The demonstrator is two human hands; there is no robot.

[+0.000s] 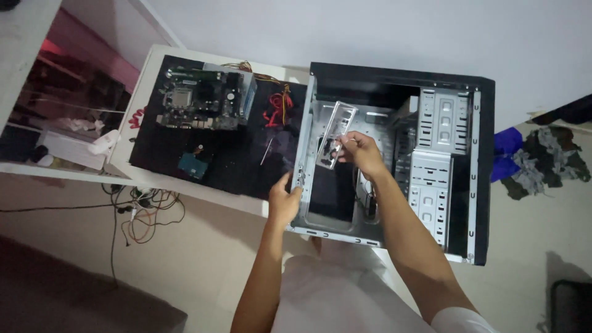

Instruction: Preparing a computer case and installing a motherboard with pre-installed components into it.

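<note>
An open black computer case [481,166] lies on its side on a white table, its bare metal inside facing up. My right hand [361,153] reaches into it and pinches a thin silver metal port shield [335,134], held tilted near the case's rear wall. My left hand [283,200] grips the rear edge of the case at its near left corner, thumb on the rim. A metal drive cage [435,160] fills the right side of the case.
On a black mat [234,160] left of the case lie a green motherboard [198,98], a power supply with red and yellow wires [279,106], a small hard drive [193,165] and a thin screwdriver [267,150]. Cables [145,213] hang below the table edge. Crumpled clothes [542,160] lie on the floor at right.
</note>
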